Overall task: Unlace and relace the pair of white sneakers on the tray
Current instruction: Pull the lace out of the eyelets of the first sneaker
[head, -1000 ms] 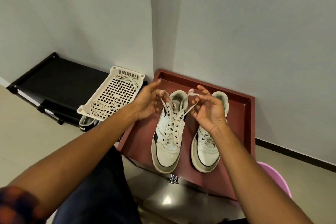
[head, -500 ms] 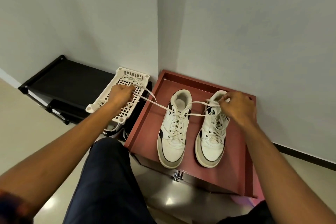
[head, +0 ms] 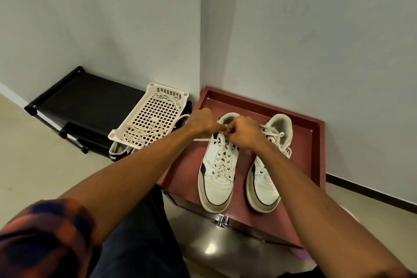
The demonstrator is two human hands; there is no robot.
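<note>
On the red tray (head: 312,135) in the wall corner, two white sneakers are sitting side by side, toes pointing toward the person. Both hands are meeting over the collar of the left sneaker (head: 216,184). The left hand (head: 202,123) is curling tight round its lace (head: 200,140), one end trailing out leftward under the wrist. The right hand (head: 244,131) is pinching the same lace, pressed close against the other. The right sneaker (head: 264,189) is lying just beside, top laces loose. A white basket (head: 153,117) holding tangled cords is sitting left of the tray, by a black rack (head: 90,101).
</note>
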